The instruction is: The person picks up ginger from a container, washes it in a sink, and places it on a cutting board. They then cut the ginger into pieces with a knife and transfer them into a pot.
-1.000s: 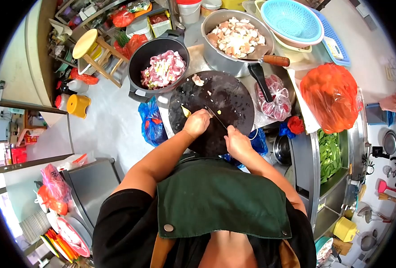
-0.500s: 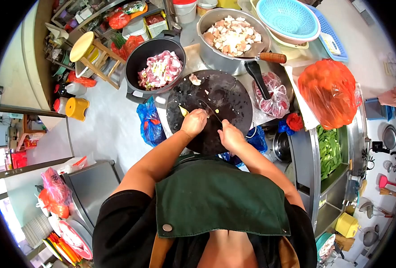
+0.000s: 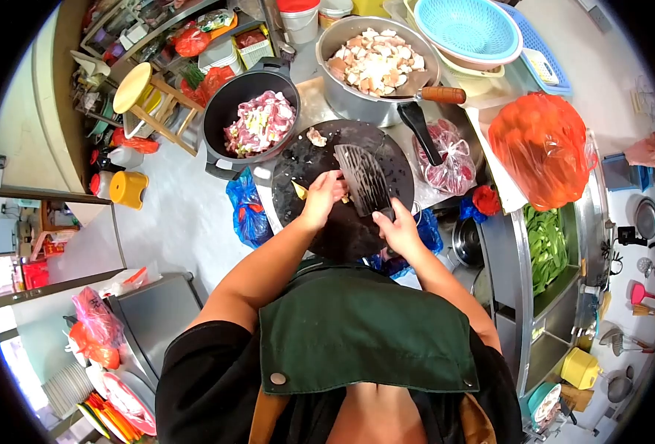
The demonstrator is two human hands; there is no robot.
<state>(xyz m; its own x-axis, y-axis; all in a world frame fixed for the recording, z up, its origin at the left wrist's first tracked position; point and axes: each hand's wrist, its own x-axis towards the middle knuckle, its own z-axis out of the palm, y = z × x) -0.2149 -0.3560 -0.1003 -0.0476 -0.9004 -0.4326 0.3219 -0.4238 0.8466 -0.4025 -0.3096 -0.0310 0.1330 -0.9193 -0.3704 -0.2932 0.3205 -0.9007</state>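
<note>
On a round dark chopping board (image 3: 309,159), my right hand (image 3: 399,226) grips the handle of a cleaver (image 3: 364,180). The wide blade is turned flat side up, with pale specks over it. My left hand (image 3: 323,198) is beside the blade's left edge, its fingers loosely extended towards it. A bit of yellow shows beneath those fingers, partly hidden. A yellow piece, perhaps ginger (image 3: 300,190), lies left of this hand. Farther back on the board sits a small scrap of meat (image 3: 316,138).
A black pot (image 3: 216,122) holds cut raw meat. Beside it a large metal pot (image 3: 335,87) holds pale chunks, with a wooden-handled tool (image 3: 443,95) across its rim. To the right are bagged meat (image 3: 449,159), a red bag (image 3: 538,152) and leafy greens (image 3: 545,251).
The cleaver has gone from edge-down on the board to tilted with its flat side showing. My left hand has opened out beside the blade; my right hand has shifted slightly right.
</note>
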